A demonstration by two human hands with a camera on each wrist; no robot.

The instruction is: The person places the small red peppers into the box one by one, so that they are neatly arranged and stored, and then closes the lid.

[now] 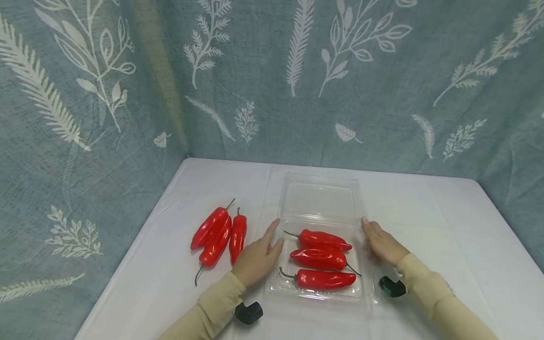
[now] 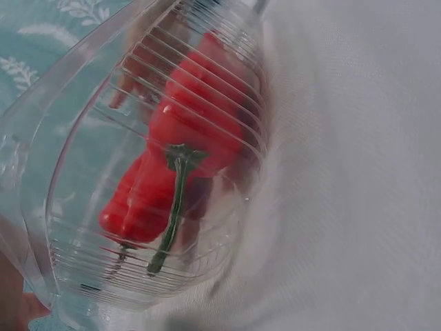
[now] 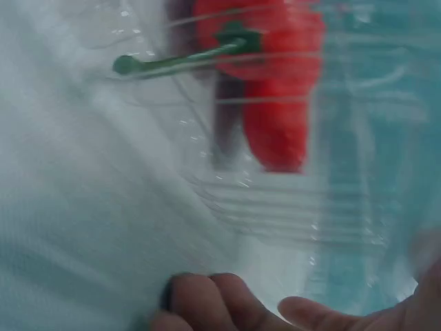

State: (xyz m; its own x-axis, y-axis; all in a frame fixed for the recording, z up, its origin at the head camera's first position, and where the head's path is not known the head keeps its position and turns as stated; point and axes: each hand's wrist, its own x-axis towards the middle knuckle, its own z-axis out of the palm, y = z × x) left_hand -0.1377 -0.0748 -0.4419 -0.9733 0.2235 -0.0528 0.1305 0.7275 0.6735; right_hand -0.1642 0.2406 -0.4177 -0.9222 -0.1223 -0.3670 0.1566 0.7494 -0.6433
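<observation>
A clear plastic clamshell container lies on the table with its lid folded back behind it. Three long red peppers rest in the base: a back one, a middle one and a front one. Beside the base's left rim is my left hand, index finger stretched forward and thumb at the rim. My right hand is at the right rim, its fingertips near the hinge; some of its fingers look bent in the right wrist view. Ribbed container walls show close up in both wrist views.
Three more red peppers lie in a group on the white-covered table, left of my left hand. A blue-green curtain with white leaf prints hangs behind and along the left side.
</observation>
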